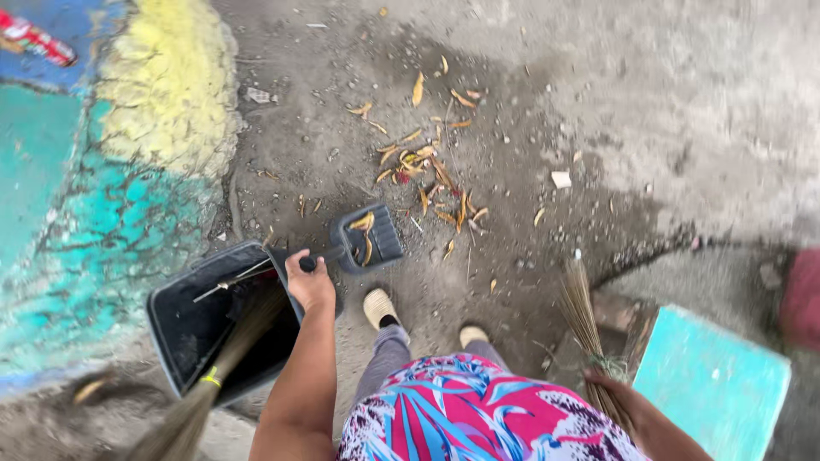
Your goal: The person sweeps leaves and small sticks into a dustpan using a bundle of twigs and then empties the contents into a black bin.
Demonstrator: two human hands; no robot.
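1. At the far left, the ground carries cracked paint in teal, blue and yellow, and a red wrapper lies in the top corner.
2. A dark rectangular bin sits tilted on the dirt at lower left, its open mouth facing up. A second broom, blurred, leans across it with its bristles toward the bottom edge.
3. The left hand is closed around the handle of a dark dustpan, just beside the bin's right rim. The pan rests on the ground ahead of the hand, with a few yellow leaves inside it.
4. Just beyond the pan, a scatter of dry leaves and small litter lies on the grey dirt, touching or nearly touching the pan's front lip.
5. Below the pan, two feet in pale shoes stand on the dirt, under grey trousers and a bright patterned top.
6. A small white scrap lies well apart from the leaf pile, to its right.
7. The right hand is clamped on a bundled straw broom, bristle tips pointing up and away, clear of the leaves.
8. A teal slab lies just beside that hand.
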